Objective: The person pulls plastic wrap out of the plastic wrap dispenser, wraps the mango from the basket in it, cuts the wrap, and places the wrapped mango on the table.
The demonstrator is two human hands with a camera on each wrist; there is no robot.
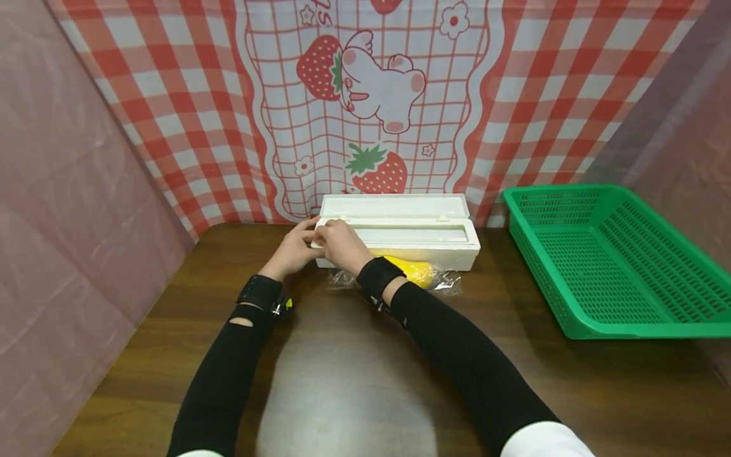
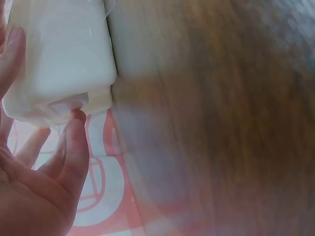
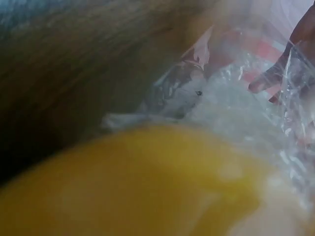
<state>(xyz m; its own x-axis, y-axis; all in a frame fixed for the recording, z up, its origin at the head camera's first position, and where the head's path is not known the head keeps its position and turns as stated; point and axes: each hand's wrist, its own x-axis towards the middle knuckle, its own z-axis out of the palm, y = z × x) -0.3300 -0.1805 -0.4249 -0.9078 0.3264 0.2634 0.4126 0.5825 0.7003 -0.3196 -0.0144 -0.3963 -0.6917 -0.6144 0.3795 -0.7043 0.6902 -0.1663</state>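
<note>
A long white box (image 1: 440,259) stands at the back of the table, its hinged white lid (image 1: 394,206) tipped up behind it. At the box's left end, my left hand (image 1: 290,251) holds it with thumb and fingers; in the left wrist view the thumb tip touches a small recess on the end face. Beside it, my right hand (image 1: 344,246) grips the top left corner with curled fingers. Below my right wrist lies a yellow item (image 1: 415,271) in a clear plastic bag (image 1: 448,282); its kind cannot be told, and it fills the right wrist view, blurred.
A green plastic basket (image 1: 548,279) stands on the right side of the brown wooden table (image 1: 342,374). Behind the box hangs a red-and-white checked cloth (image 1: 205,114) with strawberry prints. Pink cloth (image 1: 74,209) covers the left side.
</note>
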